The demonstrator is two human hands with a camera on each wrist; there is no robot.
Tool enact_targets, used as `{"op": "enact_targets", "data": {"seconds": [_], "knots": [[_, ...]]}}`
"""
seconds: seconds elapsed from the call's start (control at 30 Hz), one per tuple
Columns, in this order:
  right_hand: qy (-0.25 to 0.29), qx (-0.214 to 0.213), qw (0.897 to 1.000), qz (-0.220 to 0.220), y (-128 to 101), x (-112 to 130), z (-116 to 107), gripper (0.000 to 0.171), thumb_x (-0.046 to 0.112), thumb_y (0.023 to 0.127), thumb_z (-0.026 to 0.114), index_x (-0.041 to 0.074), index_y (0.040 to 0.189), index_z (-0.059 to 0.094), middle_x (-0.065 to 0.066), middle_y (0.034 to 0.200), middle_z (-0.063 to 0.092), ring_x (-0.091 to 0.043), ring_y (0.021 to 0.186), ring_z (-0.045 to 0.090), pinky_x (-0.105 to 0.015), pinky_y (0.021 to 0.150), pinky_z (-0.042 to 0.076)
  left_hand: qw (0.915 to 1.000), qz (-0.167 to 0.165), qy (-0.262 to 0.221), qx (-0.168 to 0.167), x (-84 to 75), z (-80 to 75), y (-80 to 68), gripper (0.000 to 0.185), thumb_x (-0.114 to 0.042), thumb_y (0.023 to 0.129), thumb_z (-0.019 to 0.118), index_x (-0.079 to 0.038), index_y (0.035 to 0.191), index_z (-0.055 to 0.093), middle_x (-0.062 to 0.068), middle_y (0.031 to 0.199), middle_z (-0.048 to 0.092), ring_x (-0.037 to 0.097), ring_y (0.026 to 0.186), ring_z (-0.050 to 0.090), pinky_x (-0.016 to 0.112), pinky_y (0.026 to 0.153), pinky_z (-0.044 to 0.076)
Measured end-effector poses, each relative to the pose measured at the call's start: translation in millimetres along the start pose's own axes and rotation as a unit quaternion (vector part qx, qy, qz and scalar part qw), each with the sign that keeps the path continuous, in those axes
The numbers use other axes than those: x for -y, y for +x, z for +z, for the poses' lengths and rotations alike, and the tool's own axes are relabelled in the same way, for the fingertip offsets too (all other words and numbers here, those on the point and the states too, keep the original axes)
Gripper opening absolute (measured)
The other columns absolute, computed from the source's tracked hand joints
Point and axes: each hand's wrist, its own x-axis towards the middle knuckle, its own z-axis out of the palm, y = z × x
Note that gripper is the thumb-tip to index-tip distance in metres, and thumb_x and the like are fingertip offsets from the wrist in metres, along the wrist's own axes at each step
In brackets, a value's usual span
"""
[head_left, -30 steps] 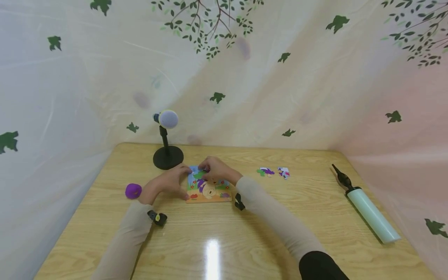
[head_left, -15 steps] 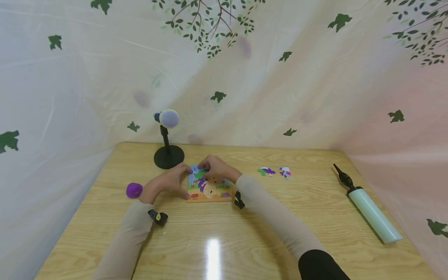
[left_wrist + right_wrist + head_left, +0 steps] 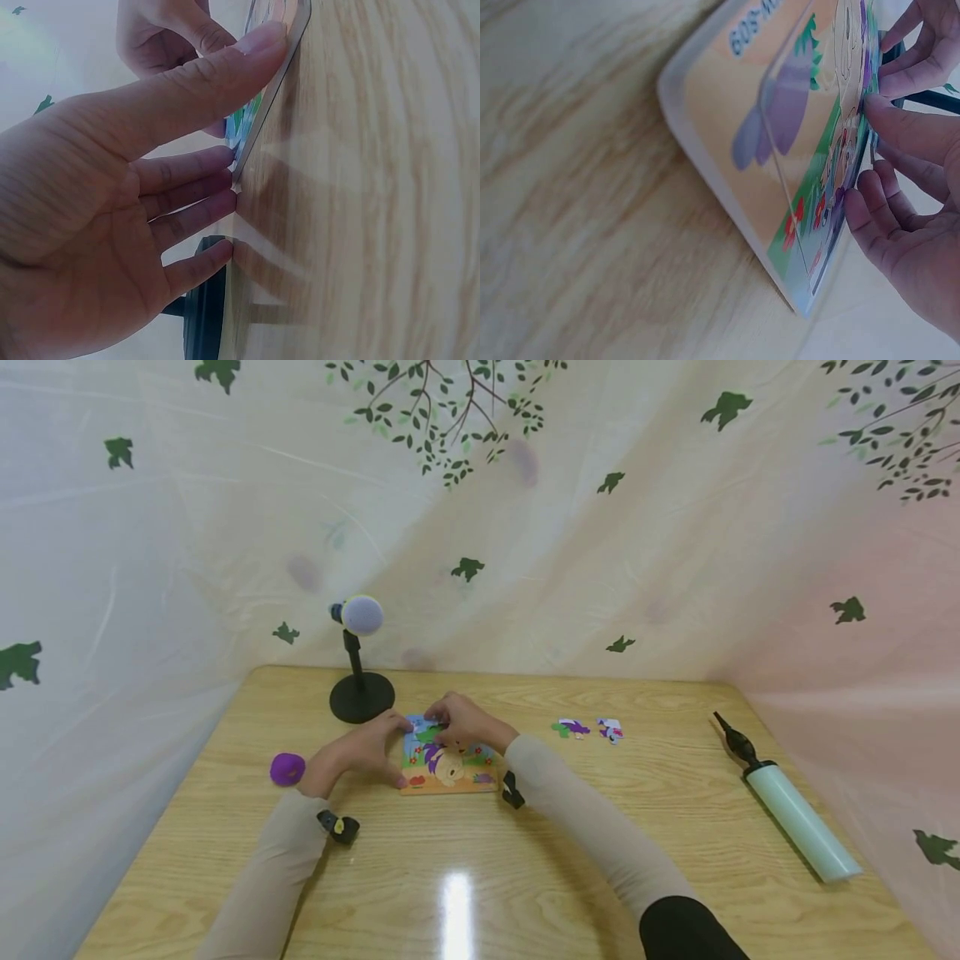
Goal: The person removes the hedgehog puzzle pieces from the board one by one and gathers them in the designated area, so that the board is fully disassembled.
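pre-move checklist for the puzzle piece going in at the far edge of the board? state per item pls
1. Board steadied: ok. The left hand lies with straight fingers against the left edge of the puzzle board.
2. Piece under control: ok. The right hand has its fingertips on the puzzle piece at the board's far edge.
3. Piece seated flush: cannot tell. The fingers cover it in the head view, and the wrist views are too oblique.
4. Spare pieces within view: ok. Two loose pieces lie on the table to the right of the board.
5. Space around the board: ok. The microphone stand and purple ball sit apart from it.
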Motion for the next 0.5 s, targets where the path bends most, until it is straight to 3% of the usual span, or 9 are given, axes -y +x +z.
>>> {"op": "enact_targets", "data": {"seconds": [0.5], "knots": [[-0.009,0.005,1.0,-0.007,-2.8,1.9,-1.2,0.041,0.006,0.09,0.075,-0.003,0.129,0.065,-0.016,0.12,0.064,-0.029,0.113,0.063,-0.039,0.103,0.053,1.0,-0.003,-0.003,0.003,1.0,0.7,-0.2,0.086,-0.027,0.07,0.094,0.004,0.139,0.052,0.021,0.138,0.049,0.039,0.133,0.048,0.056,0.119,0.036]]}}
